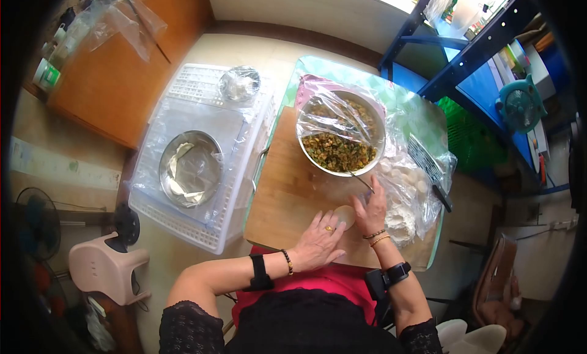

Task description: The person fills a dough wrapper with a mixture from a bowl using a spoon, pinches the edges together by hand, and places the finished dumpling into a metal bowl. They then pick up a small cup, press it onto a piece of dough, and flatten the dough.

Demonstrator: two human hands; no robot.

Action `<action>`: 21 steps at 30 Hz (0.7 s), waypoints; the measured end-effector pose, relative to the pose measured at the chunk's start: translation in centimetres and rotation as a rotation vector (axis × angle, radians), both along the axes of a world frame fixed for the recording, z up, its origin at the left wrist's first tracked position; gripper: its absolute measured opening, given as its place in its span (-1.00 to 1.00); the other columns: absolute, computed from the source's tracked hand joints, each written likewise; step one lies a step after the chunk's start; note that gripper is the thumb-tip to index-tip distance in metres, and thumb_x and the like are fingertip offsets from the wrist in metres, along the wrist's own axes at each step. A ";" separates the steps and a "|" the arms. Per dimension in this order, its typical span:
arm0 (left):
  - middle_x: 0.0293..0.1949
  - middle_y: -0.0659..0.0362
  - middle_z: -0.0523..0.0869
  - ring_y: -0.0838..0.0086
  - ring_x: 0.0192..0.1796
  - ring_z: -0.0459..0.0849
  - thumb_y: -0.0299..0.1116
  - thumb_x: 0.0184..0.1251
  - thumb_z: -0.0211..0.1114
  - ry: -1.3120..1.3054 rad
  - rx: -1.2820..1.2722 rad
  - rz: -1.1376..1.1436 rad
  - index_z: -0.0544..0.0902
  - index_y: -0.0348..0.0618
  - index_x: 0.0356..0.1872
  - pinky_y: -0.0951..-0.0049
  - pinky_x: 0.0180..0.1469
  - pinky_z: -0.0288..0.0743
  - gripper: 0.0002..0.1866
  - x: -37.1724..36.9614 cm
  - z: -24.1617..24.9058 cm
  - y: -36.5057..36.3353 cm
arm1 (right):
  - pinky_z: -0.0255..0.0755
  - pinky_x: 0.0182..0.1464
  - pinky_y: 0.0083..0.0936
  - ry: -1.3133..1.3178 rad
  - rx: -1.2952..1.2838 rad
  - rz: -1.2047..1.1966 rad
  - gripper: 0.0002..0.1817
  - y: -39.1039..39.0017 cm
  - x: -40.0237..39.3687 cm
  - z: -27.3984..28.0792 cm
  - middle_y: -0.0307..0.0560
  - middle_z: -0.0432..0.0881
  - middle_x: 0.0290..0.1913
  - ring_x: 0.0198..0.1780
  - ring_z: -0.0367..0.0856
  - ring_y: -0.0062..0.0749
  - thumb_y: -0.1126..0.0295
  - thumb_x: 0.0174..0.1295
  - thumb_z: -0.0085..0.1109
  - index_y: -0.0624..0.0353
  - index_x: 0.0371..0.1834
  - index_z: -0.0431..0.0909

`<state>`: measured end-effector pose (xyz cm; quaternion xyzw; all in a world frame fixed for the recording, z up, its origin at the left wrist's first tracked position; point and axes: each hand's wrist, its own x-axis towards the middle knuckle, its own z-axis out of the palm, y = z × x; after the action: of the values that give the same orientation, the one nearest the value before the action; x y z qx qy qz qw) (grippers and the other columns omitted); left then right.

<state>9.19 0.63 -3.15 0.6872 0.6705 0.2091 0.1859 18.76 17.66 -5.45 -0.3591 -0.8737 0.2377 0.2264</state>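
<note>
We see a metal bowl of chopped filling (pixel 380 143), partly under plastic, beyond the bare middle of the wooden board (pixel 278 186); its spoon handle (pixel 365 183) juts close to our right hand (pixel 371 210). Flour (pixel 400 223) and a black-handled tool (pixel 441 198) crowd that side. Our left hand (pixel 317 239) lies flat, fingers extended, touching a pale, thin, roundish dough disc (pixel 345 216) on the board between our hands. Our right fingers bend beside it; we cannot tell their grip.

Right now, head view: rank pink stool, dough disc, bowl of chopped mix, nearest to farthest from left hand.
From the left hand:
1. Dough disc, right beside it, toward the right hand
2. Bowl of chopped mix, ahead
3. Pink stool, far left
</note>
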 end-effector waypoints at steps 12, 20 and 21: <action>0.36 -0.20 0.27 -0.02 0.49 0.13 0.08 0.28 0.20 0.028 0.014 -0.334 0.38 -0.43 0.22 -0.07 0.49 -0.04 -0.26 1.4 -0.2 0.9 | 0.33 0.15 -0.16 -0.157 0.168 0.248 -0.19 -3.9 5.3 3.0 0.22 0.46 0.18 0.13 0.46 0.09 0.38 0.10 0.31 0.26 0.44 0.18; 0.32 -0.15 0.34 0.07 0.48 0.15 0.12 0.32 0.13 0.061 0.047 -0.262 0.41 -0.36 0.26 -0.07 0.50 -0.09 -0.27 1.8 -0.9 0.1 | 0.27 0.18 -0.11 -0.158 0.136 0.046 -0.15 -0.2 3.5 1.1 0.19 0.44 0.19 0.18 0.42 0.06 0.20 0.10 0.35 0.25 0.43 0.17; 0.33 -0.17 0.32 0.05 0.48 0.14 0.11 0.29 0.17 0.067 0.041 -0.245 0.42 -0.39 0.25 -0.07 0.50 -0.10 -0.25 1.7 -0.6 0.2 | 0.28 0.18 -0.10 -0.112 0.043 0.016 -0.15 0.1 3.4 1.1 0.22 0.44 0.18 0.18 0.43 0.09 0.23 0.08 0.37 0.24 0.43 0.17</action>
<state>10.85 0.78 -3.80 0.7743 0.5827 0.1754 0.1733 22.16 17.75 -4.36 -0.3601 -0.8926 0.2004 0.1829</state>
